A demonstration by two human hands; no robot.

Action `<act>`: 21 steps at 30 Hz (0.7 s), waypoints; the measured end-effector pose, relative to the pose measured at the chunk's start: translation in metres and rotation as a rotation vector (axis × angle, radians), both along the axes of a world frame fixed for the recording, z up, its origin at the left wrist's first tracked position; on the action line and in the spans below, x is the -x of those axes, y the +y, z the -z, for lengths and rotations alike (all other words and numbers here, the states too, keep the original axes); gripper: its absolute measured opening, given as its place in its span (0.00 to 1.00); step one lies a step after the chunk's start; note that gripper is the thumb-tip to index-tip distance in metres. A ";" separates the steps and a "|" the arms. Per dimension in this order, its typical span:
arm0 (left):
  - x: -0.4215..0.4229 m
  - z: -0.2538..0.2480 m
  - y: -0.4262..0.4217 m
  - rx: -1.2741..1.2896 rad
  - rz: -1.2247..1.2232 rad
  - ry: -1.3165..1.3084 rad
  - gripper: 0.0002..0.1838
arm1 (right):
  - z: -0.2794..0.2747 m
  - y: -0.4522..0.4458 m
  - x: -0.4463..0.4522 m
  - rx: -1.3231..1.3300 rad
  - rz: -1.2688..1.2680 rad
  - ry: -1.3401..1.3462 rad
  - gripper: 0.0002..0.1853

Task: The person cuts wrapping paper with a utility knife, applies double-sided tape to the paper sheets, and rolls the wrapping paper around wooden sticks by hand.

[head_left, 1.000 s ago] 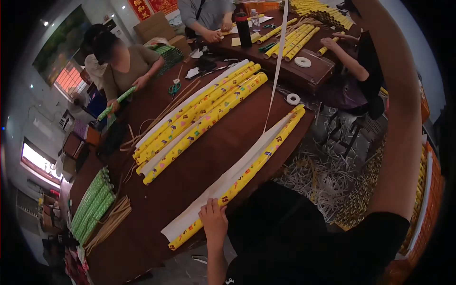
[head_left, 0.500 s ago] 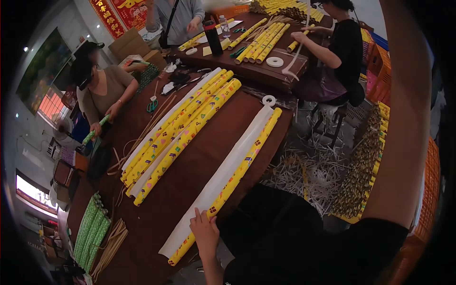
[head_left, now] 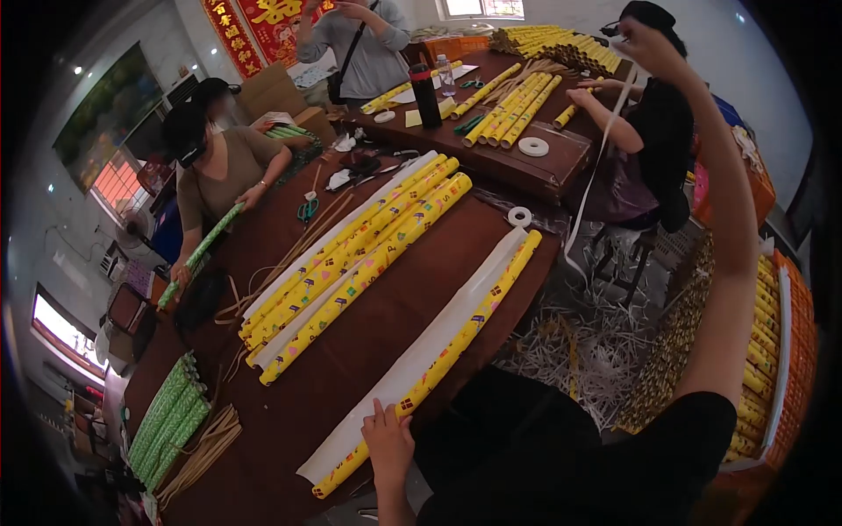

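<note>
A yellow patterned roll of wrapping paper (head_left: pixel 474 329) lies slantwise along the table's near edge, with a white flap (head_left: pixel 421 342) of its sheet unrolled beside it. My left hand (head_left: pixel 388 436) rests on the roll's near end, fingers stretched over the yellow paper and the edge of the white flap. My right hand (head_left: pixel 651 48) is raised high at the upper right, its fingers pinched together. From it a long white strip (head_left: pixel 589 188) hangs down past the table's right edge. A white tape roll (head_left: pixel 520 216) sits at the far end of the flap.
More yellow rolls (head_left: pixel 360 263) lie at mid-table. Green rolls (head_left: pixel 167 421) and tan strips (head_left: pixel 202 451) are at lower left. A person (head_left: pixel 232 167) at left holds a green roll; others are at the far table (head_left: pixel 482 149). Strip scraps (head_left: pixel 570 351) cover the floor at right.
My right hand has come into view, raised with the white strip, which now hangs lower and longer. My left hand stays on the roll. The camera view has shifted slightly.
</note>
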State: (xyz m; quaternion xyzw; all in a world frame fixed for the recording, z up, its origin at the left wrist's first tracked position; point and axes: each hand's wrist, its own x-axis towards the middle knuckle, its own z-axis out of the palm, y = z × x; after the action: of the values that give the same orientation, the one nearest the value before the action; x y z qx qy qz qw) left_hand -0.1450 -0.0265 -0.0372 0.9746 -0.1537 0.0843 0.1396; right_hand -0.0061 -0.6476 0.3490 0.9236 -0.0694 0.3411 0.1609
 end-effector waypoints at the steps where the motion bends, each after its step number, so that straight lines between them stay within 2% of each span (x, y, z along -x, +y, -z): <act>1: 0.000 -0.001 0.000 0.007 -0.008 -0.009 0.19 | 0.028 0.001 0.004 -0.184 0.001 0.003 0.25; 2: 0.000 -0.003 -0.001 0.005 -0.008 0.006 0.18 | 0.049 0.017 0.010 -0.177 -0.008 -0.005 0.25; 5: 0.000 0.007 0.003 -0.010 -0.012 0.009 0.19 | 0.106 0.066 0.013 -0.293 0.039 0.323 0.23; 6: -0.001 0.010 0.004 -0.031 -0.005 0.000 0.19 | 0.153 0.046 -0.004 0.134 -0.455 -0.034 0.18; 7: -0.001 0.008 0.003 -0.020 -0.018 -0.005 0.19 | 0.184 0.086 0.003 -0.281 -0.445 0.267 0.14; 8: 0.000 0.003 0.001 -0.009 -0.010 -0.027 0.19 | 0.215 0.118 0.005 -0.194 -0.514 0.320 0.13; 9: 0.001 -0.001 -0.001 0.005 -0.004 -0.051 0.19 | 0.236 0.151 0.009 -0.036 -0.618 0.535 0.16; 10: 0.002 -0.002 -0.002 0.025 0.000 -0.085 0.19 | 0.263 0.175 0.013 0.047 -0.842 0.593 0.20; 11: 0.003 -0.003 -0.002 0.034 -0.015 -0.089 0.19 | 0.306 0.188 0.005 0.160 -1.111 0.441 0.24; 12: 0.003 -0.004 -0.002 0.041 -0.004 -0.057 0.19 | 0.312 0.208 0.009 0.324 -1.201 0.512 0.24; 14: 0.002 -0.005 -0.001 0.057 0.003 0.007 0.19 | 0.345 0.227 -0.007 0.258 -1.378 0.400 0.24; 17: 0.001 -0.006 0.000 0.059 0.014 -0.021 0.21 | 0.361 0.232 -0.029 0.271 -1.385 0.423 0.23; 21: -0.002 -0.008 0.003 0.026 0.040 -0.092 0.22 | 0.372 0.236 -0.046 0.175 -1.539 0.418 0.20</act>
State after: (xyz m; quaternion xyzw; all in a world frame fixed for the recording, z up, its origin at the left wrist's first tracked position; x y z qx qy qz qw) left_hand -0.1435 -0.0231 -0.0291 0.9645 -0.1781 0.1281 0.1467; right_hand 0.0403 -0.4119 -0.0227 0.7411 0.6455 0.1804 -0.0380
